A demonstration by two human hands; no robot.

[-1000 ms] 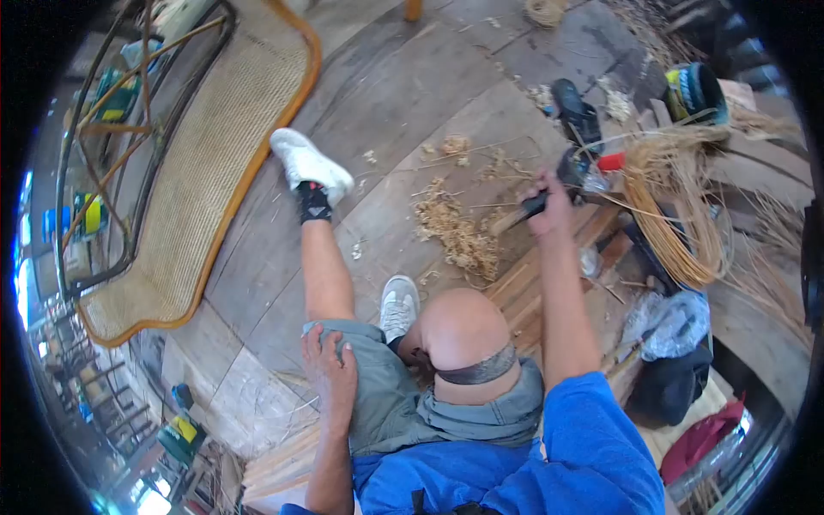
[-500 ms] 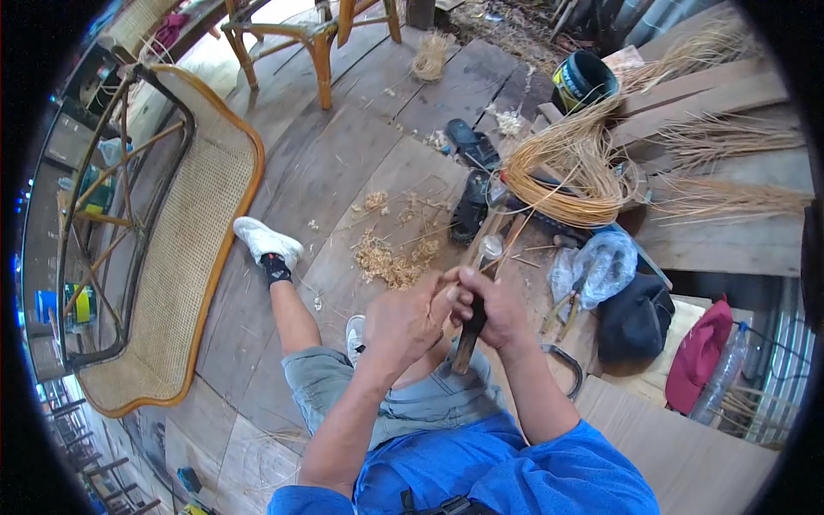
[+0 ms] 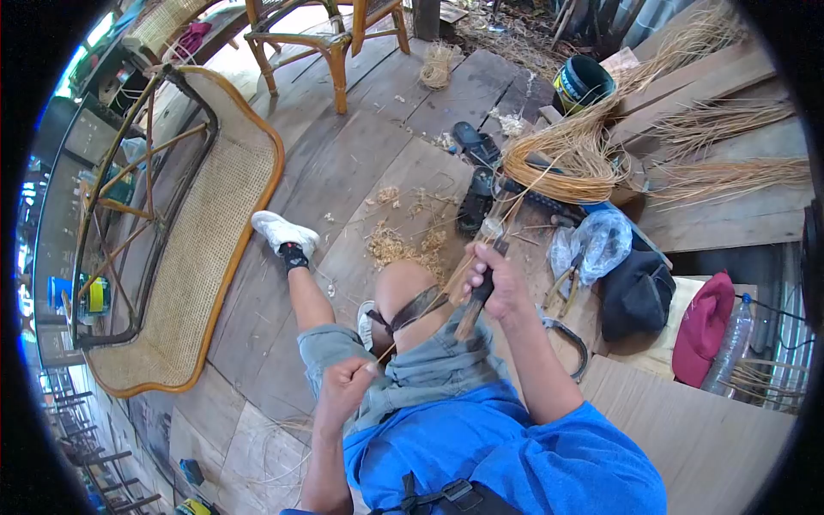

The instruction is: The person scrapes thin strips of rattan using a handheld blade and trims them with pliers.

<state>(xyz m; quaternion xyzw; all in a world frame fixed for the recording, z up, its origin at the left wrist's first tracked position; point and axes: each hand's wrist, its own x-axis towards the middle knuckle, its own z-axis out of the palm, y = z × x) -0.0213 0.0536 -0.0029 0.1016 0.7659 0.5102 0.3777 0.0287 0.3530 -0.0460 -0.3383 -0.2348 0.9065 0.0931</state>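
Note:
My left hand (image 3: 346, 393) is a closed fist near my left thigh, pinching the end of a thin rattan strip (image 3: 389, 353). The strip runs up toward my right knee, where a dark band (image 3: 419, 311) is wrapped. My right hand (image 3: 498, 281) is wrapped round a dark-handled tool (image 3: 480, 296) with a worn wooden end. Shiny metal shows just above that hand; its exact kind is unclear. Beyond my right hand lies a large coil of rattan strands (image 3: 562, 172), and a strand leads from it toward the hand.
Pale shavings (image 3: 399, 249) lie on the plank floor. A woven cane panel with a curved frame (image 3: 206, 232) stands at left. To the right are sandals (image 3: 476, 144), a plastic bag (image 3: 603, 239), a black cap (image 3: 637, 296), a maroon cap (image 3: 702, 330), a bottle (image 3: 730, 348) and a C-clamp (image 3: 573, 345).
My left hand has moved away from my right hand, down and to the left, drawing the strip out. My right hand stays round the tool, slightly higher. The view has shifted a little.

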